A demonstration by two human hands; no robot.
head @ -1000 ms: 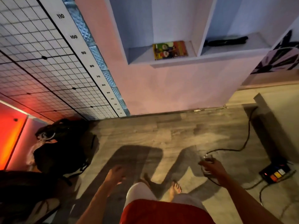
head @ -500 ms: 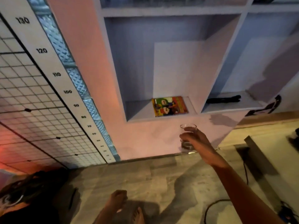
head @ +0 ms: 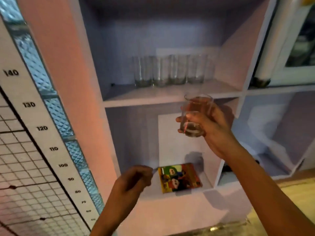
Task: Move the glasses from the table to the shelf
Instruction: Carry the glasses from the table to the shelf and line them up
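nearest the camera, the left hand (head: 134, 178) hangs low in front of the lower compartment, fingers curled loosely inward around nothing. higher and to the right, the right hand (head: 211, 126) grips a short clear glass (head: 196, 114) around its lower half, upright and tilted slightly, in the air just in front of the shelf (head: 139, 99) edge. a colourful book (head: 179, 178) lies flat in the compartment below. farther back on the shelf stands a row of tall glasses (head: 170, 70) (blurred, so their count is unclear), close together near the rear wall.
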